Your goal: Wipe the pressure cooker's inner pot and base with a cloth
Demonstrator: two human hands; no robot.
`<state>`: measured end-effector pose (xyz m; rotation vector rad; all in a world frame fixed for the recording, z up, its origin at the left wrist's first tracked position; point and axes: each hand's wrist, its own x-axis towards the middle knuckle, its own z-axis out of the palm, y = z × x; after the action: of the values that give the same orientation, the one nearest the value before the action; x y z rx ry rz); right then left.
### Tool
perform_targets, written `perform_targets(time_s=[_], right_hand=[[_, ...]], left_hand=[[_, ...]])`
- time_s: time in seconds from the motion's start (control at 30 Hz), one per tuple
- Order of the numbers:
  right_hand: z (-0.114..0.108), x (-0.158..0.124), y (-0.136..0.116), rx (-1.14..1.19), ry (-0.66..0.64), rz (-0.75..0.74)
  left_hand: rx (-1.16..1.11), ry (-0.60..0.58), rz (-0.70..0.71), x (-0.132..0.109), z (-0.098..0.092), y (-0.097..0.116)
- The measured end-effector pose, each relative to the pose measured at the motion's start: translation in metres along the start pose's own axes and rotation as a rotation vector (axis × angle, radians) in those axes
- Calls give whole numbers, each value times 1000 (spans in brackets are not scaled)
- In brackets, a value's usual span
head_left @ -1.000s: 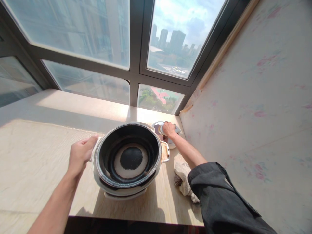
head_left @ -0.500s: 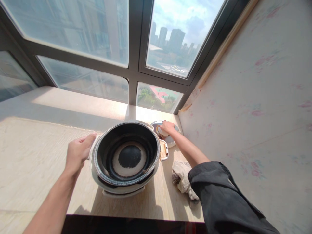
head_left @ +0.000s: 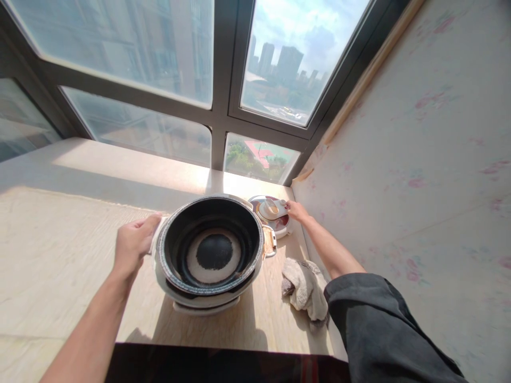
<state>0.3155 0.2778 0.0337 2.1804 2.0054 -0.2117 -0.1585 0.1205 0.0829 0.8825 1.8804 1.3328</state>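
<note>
Left hand on pot, right hand at lid, by window

Largest first. A grey-framed window (head_left: 220, 119) spans the far side, with towers and greenery outside; a wall (head_left: 431, 202) with pink floral paper closes the right. The pale, marbled sill (head_left: 75, 229) is sunlit, crossed by shadow bands.

The pot (head_left: 215, 252) stands on the sill between the forearms: black interior, worn pale ring around a dark bottom, speckled rim, off-white outer body. The left hand (head_left: 133, 242) has its fingers closed on the handle at the pot's left.

The round lid (head_left: 282, 222), pale-edged with a reddish top, lies beyond and right of the pot, partly hidden by its stained side bracket (head_left: 269, 242). The right hand (head_left: 296, 210) is at the lid's right side, fingers bent; cannot tell whether they grip. A crumpled cloth (head_left: 305, 287) lies nearer, beside the dark sleeve (head_left: 383, 324).
</note>
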Motion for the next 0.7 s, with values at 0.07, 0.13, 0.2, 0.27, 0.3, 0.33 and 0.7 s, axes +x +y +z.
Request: perform_targets(time_s=[0.07, 0.13, 0.2, 0.27, 0.3, 0.33, 0.7], right_hand=[[4, -6, 2, -21, 7, -38], [7, -10, 0, -48, 1, -59], [8, -13, -3, -71, -16, -72], [8, -14, -6, -82, -34, -86], [8, -14, -7, -83, -40, -93], [7, -14, -7, -81, -46, -97], [32, -44, -11, 111, 58, -89]], left_hand=[[5, 1, -2, 1, 0, -1], [9, 2, -2, 2, 0, -3], [17, 1, -1, 3, 0, -5], [26, -2, -2, 4, 0, -6], [29, -1, 0, 4, 0, -6], [29, 0, 3, 4, 0, -6], [48, -4, 43, 1, 0, -4]])
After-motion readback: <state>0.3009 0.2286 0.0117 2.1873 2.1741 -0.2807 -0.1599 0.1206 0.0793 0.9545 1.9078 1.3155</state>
